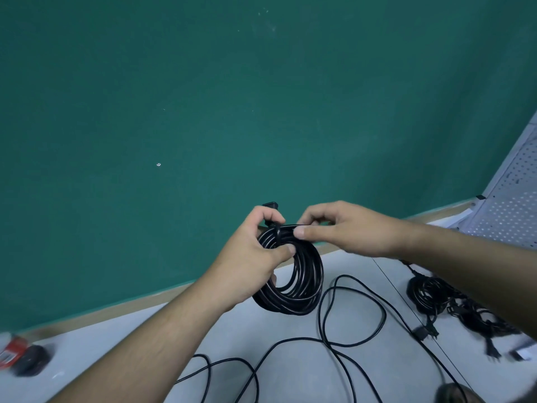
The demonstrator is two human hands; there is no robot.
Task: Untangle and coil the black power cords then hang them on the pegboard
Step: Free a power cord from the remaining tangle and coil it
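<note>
Coiled black cord (293,274): held above the desk (290,370), left hand (247,257) gripping its upper left loops, right hand (345,228) pinching its top. Loose cord (353,312) lay on the desk below; tangled cords (441,301) to the right, pegboard (511,210) behind them.

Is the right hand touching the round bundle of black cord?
Touching. The head view shows the right hand pinching the top of the coiled cord.
</note>
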